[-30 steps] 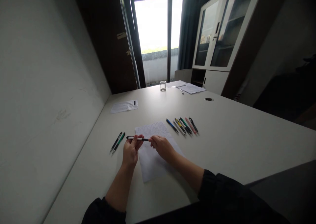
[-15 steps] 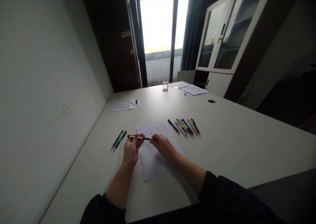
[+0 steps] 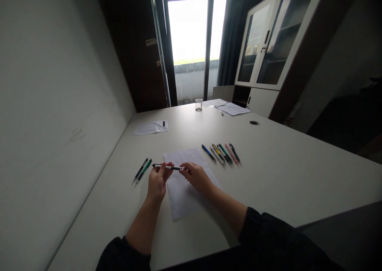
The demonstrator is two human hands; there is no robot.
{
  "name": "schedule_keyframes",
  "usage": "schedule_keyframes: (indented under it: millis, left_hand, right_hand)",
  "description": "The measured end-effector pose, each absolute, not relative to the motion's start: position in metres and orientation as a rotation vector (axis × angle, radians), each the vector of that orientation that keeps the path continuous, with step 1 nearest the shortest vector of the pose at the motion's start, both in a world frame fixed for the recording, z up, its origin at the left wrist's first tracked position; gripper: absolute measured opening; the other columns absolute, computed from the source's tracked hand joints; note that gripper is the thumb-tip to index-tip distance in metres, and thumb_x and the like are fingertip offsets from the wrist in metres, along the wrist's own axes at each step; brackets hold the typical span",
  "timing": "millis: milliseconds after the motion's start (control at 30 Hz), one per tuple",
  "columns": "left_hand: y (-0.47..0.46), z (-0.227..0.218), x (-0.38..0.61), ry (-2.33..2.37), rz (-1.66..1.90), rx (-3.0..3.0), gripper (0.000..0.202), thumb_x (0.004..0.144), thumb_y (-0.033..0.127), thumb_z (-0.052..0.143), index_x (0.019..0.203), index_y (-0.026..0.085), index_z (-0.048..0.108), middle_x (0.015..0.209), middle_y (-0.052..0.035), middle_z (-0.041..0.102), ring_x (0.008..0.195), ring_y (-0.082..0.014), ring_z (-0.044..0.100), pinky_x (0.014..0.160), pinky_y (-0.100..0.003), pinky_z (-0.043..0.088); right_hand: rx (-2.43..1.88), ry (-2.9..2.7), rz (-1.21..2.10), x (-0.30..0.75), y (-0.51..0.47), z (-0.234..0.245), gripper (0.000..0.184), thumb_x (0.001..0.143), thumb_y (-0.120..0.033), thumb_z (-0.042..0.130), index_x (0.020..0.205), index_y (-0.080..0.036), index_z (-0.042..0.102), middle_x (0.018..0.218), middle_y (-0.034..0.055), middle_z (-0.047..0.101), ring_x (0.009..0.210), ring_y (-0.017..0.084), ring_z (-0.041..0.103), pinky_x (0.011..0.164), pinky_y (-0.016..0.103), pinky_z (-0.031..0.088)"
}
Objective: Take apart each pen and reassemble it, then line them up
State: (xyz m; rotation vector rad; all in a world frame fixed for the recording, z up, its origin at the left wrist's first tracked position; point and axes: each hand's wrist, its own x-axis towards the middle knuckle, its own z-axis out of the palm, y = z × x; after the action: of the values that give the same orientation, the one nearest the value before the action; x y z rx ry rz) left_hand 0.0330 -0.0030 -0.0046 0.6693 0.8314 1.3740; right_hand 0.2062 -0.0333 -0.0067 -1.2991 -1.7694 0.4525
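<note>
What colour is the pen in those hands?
The pen is black and white; the head view, the only one, shows it.

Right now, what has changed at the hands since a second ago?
The right hand's fingers look slightly less curled at the near end of the pen; contact there is unclear. The left hand still holds the pen; paper and loose pens lie as before.
</note>
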Motion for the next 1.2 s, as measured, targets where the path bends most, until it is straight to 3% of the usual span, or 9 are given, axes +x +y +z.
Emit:
schedule_keyframes:
  millis: [167,300,400,600,733,800,1000,1133,1200]
  left_hand:
    - [-0.0028,-0.0063,0.0329,0.835,1.356,0.714,0.017,0.086,0.023,0.069,0.093,0.01,0.061,0.098,-0.0147,0.074,0.088,-0.0217,0.073,0.088,-0.039,0.057]
    - [-0.0029,-0.0061,0.0328,0.848,1.359,0.706,0.017,0.085,0.024,0.069,0.091,0.01,0.061,0.096,-0.0144,0.074,0.087,-0.0218,0.073,0.087,-0.039,0.058]
    - [-0.0023,-0.0064,0.0325,0.836,1.349,0.703,0.019,0.084,0.025,0.071,0.092,0.01,0.062,0.096,-0.0145,0.074,0.087,-0.022,0.073,0.086,-0.038,0.059]
    - [-0.0018,-0.0062,0.0323,0.835,1.348,0.702,0.019,0.084,0.024,0.071,0.093,0.01,0.062,0.097,-0.0142,0.074,0.086,-0.0217,0.073,0.086,-0.038,0.059]
    - [-0.0028,-0.0043,0.0326,0.834,1.353,0.684,0.017,0.084,0.023,0.07,0.092,0.01,0.062,0.096,-0.0145,0.074,0.086,-0.022,0.074,0.088,-0.04,0.058]
    - [-0.0034,-0.0033,0.033,0.828,1.352,0.678,0.016,0.085,0.022,0.07,0.092,0.01,0.061,0.095,-0.0142,0.074,0.085,-0.0219,0.074,0.088,-0.041,0.058]
    - [-0.0037,-0.0032,0.0335,0.835,1.357,0.686,0.017,0.084,0.022,0.07,0.092,0.011,0.062,0.094,-0.013,0.075,0.085,-0.0213,0.074,0.087,-0.039,0.058]
    - [-0.0023,-0.0051,0.0321,0.826,1.378,0.688,0.017,0.084,0.022,0.071,0.093,0.012,0.061,0.096,-0.0127,0.074,0.088,-0.0214,0.073,0.087,-0.039,0.058]
    - [-0.002,-0.0057,0.0321,0.826,1.376,0.683,0.017,0.084,0.022,0.071,0.093,0.011,0.061,0.095,-0.0128,0.075,0.086,-0.021,0.074,0.088,-0.039,0.057]
  right_hand:
    - [-1.298,-1.79,0.58,0.207,-0.0317,-0.0112,0.038,0.1,-0.03,0.04,0.071,-0.017,0.061,0.064,0.0003,0.061,0.053,0.01,0.055,0.06,0.024,0.044]
    - [-1.293,-1.767,0.514,0.2068,-0.031,-0.013,0.011,0.091,-0.026,0.059,0.083,-0.019,0.061,0.074,0.0002,0.064,0.063,0.012,0.058,0.063,0.024,0.044]
    - [-1.313,-1.739,0.515,0.2056,-0.0323,-0.0112,0.017,0.084,-0.03,0.069,0.094,-0.019,0.06,0.082,0.0017,0.066,0.073,0.014,0.061,0.066,0.025,0.046]
    - [-1.313,-1.825,0.604,0.2061,-0.0325,-0.0098,0.034,0.1,-0.03,0.041,0.075,-0.018,0.06,0.063,-0.0009,0.061,0.058,0.012,0.057,0.062,0.024,0.042]
    - [-1.329,-1.782,0.545,0.207,-0.0309,-0.011,0.009,0.09,-0.028,0.061,0.087,-0.019,0.062,0.075,0.0001,0.065,0.065,0.013,0.059,0.063,0.024,0.044]
    - [-1.33,-1.757,0.553,0.2069,-0.031,-0.0108,0.019,0.084,-0.031,0.069,0.098,-0.021,0.061,0.08,0.0007,0.067,0.07,0.014,0.061,0.065,0.024,0.045]
    - [-1.297,-1.783,0.652,0.2069,-0.0321,-0.0098,0.034,0.099,-0.03,0.042,0.073,-0.018,0.06,0.061,-0.0014,0.062,0.053,0.011,0.057,0.059,0.023,0.044]
    - [-1.303,-1.683,0.675,0.2067,-0.0312,-0.0098,0.005,0.087,-0.024,0.06,0.085,-0.019,0.06,0.066,-0.0029,0.064,0.054,0.01,0.059,0.056,0.021,0.045]
    - [-1.295,-1.642,0.711,0.2063,-0.0306,-0.0105,0.006,0.084,-0.022,0.063,0.089,-0.02,0.061,0.064,-0.0039,0.063,0.052,0.01,0.06,0.054,0.021,0.045]
